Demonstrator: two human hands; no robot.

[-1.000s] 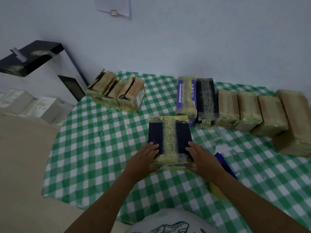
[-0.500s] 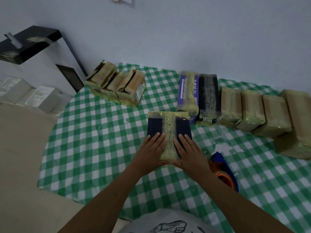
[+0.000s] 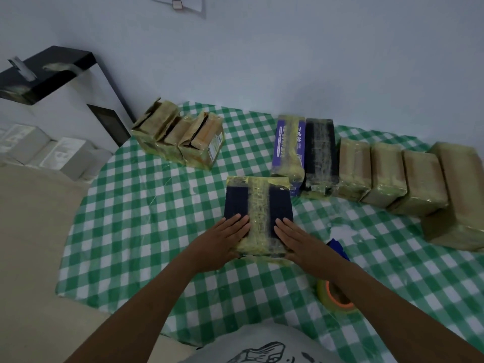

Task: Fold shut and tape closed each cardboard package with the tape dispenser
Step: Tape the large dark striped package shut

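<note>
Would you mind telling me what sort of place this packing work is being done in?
Likely a makeshift packing spot in an ordinary room, not a warehouse: a green checked tablecloth covers the table, taped packages stand in a row by a plain wall, and a tape dispenser lies nearby.

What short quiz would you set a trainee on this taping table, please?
1. True or false: the left hand and right hand press flat on the dark blue package.
2. The tape dispenser is: A) on the table beside the right forearm; B) in the left hand; C) on top of a package.
3. Fill in: the open-flapped packages stand at the table's far ___ side.

Key: 1 true; 2 A; 3 left.
</note>
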